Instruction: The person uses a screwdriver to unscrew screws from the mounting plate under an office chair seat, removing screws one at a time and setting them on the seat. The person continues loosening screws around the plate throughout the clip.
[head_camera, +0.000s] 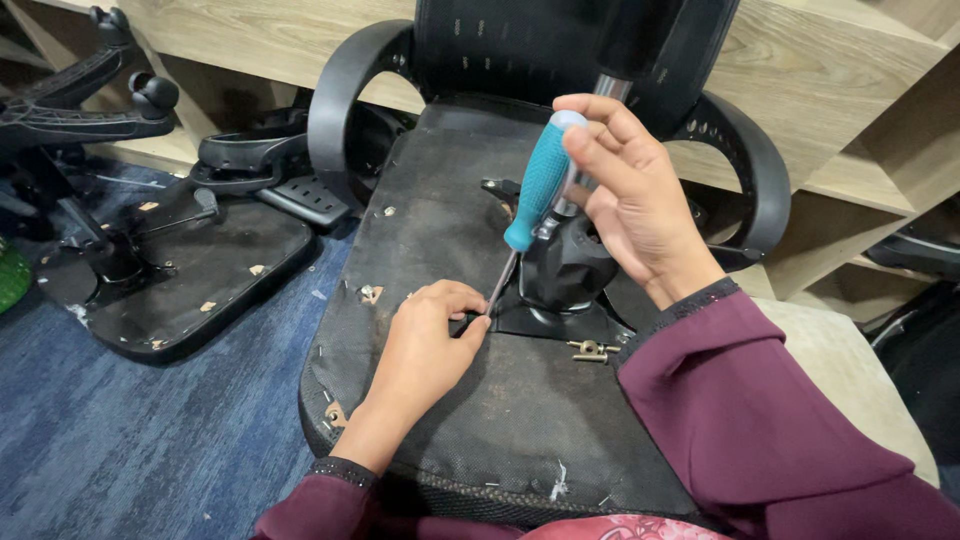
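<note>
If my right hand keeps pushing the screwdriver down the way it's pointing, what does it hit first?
The right hand drives the teal screwdriver down-left; its tip meets the black mounting plate on the chair underside, right by the left hand fingertips. Depth is unclear.

Blue carpet (150, 440), pale wooden shelving (820, 70) behind

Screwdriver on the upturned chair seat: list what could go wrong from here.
1. The left hand pinches right at the tip of the screwdriver; a slip could jab its fingers.
2. The right hand grips only the handle's top, so the tilted shaft may skip off.
3. Loose brass screws lie on the seat underside and could roll away.
</note>
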